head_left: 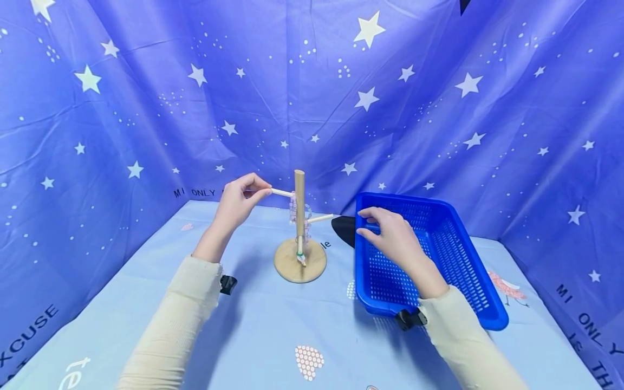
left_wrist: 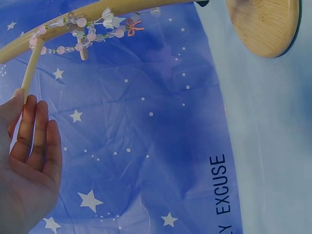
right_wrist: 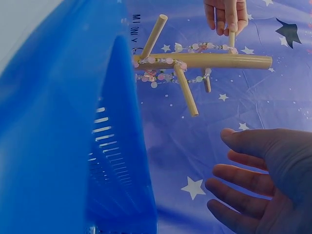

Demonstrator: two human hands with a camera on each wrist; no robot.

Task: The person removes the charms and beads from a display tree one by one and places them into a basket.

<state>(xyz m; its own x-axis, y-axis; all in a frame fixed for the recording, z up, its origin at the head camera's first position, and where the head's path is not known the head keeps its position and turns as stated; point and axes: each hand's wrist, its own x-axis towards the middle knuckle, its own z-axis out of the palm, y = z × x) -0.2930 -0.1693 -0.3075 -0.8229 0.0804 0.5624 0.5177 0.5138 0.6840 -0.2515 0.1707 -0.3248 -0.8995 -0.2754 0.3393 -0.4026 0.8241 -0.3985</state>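
In the head view a wooden stand (head_left: pixel 299 208) rises upright from its round base (head_left: pixel 286 268), with short pegs sticking out of the post. My left hand (head_left: pixel 238 201) pinches the outer end of the upper left peg (head_left: pixel 281 192) between thumb and fingers. From that peg hangs a beaded bracelet (head_left: pixel 293 208); the left wrist view shows its pink and clear beads and a bow charm (left_wrist: pixel 131 28). Other beaded strands (right_wrist: pixel 155 77) hang on more pegs in the right wrist view. My right hand (head_left: pixel 394 238) holds nothing, fingers loosely bent, in front of the basket in the head view.
A blue perforated plastic basket (head_left: pixel 359 265) stands right of the stand. A light blue printed cloth (head_left: pixel 263 336) covers the table, and a purple-blue star curtain (head_left: pixel 273 97) surrounds it. A black printed shape (head_left: pixel 344 229) shows between stand and basket.
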